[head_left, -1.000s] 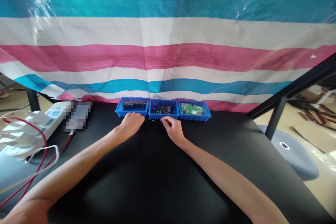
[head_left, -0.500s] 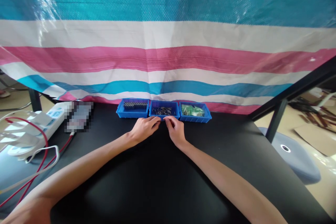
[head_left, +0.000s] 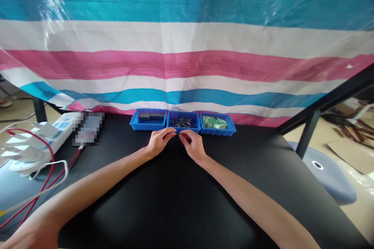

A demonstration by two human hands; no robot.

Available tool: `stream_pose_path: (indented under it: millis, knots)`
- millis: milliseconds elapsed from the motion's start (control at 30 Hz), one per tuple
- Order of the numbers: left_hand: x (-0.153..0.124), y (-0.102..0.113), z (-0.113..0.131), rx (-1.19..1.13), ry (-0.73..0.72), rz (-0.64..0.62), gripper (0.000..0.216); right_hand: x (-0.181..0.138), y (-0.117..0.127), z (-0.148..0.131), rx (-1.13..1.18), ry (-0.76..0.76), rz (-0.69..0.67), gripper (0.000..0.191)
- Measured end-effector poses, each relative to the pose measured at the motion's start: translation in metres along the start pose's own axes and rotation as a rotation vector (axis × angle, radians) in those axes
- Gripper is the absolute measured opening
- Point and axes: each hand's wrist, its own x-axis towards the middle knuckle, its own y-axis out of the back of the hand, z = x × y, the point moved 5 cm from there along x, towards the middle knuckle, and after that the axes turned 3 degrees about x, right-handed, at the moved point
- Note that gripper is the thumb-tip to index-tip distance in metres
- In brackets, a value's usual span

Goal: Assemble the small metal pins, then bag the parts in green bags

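Observation:
Just in front of the middle blue bin (head_left: 172,116), my left hand (head_left: 159,142) and my right hand (head_left: 194,147) face each other with fingertips pinched, a narrow gap between them. Whatever lies in either pinch is too small to make out. Thin, dark metal pieces (head_left: 183,123) are heaped loosely inside the middle bin. The left blue bin (head_left: 146,126) holds small metal cylinders (head_left: 150,116) lined up in rows. Green-and-clear plastic packets (head_left: 214,122) fill part of the right blue bin (head_left: 219,131).
A striped plastic sheet (head_left: 187,64) hangs behind the bins along the back of the black table (head_left: 163,198). At left are a white power strip (head_left: 62,122) with plugs and cables, and a blurred-out device (head_left: 89,128). A grey stool (head_left: 330,175) stands beyond the right edge.
Both hands have drawn slightly back toward me from the front rim of the middle bin, the right one also shifting a little left. The bins stay in place.

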Motion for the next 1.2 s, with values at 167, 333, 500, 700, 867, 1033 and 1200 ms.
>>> stream_pose_path:
  millis: [167, 333, 500, 700, 867, 1033, 1200]
  knots:
    - [0.000, 0.002, -0.001, 0.009, 0.046, 0.007, 0.026, 0.000, 0.000, -0.005, 0.002, 0.046, -0.011, 0.022]
    - [0.004, 0.002, 0.005, 0.051, -0.013, 0.009, 0.017, -0.001, 0.000, 0.001, 0.025, -0.032, -0.031, 0.027]
    - [0.004, 0.000, 0.006, 0.068, 0.000, -0.056, 0.021, -0.001, 0.001, -0.002, 0.015, -0.047, -0.049, 0.030]
    - [0.004, 0.001, 0.005, 0.079, 0.016, -0.078, 0.038, -0.001, 0.001, -0.009, -0.008, -0.013, -0.045, 0.025]
    - [0.003, 0.001, 0.008, 0.062, -0.054, -0.060, 0.024, -0.002, 0.002, -0.008, -0.010, 0.017, -0.017, 0.024]
    - [0.002, 0.003, 0.013, 0.068, -0.133, 0.022, 0.015, -0.001, 0.004, -0.006, -0.012, 0.000, 0.013, 0.025]
    - [0.001, 0.007, 0.017, 0.055, -0.162, 0.067, 0.012, -0.001, 0.002, -0.003, -0.038, -0.016, 0.009, 0.028]
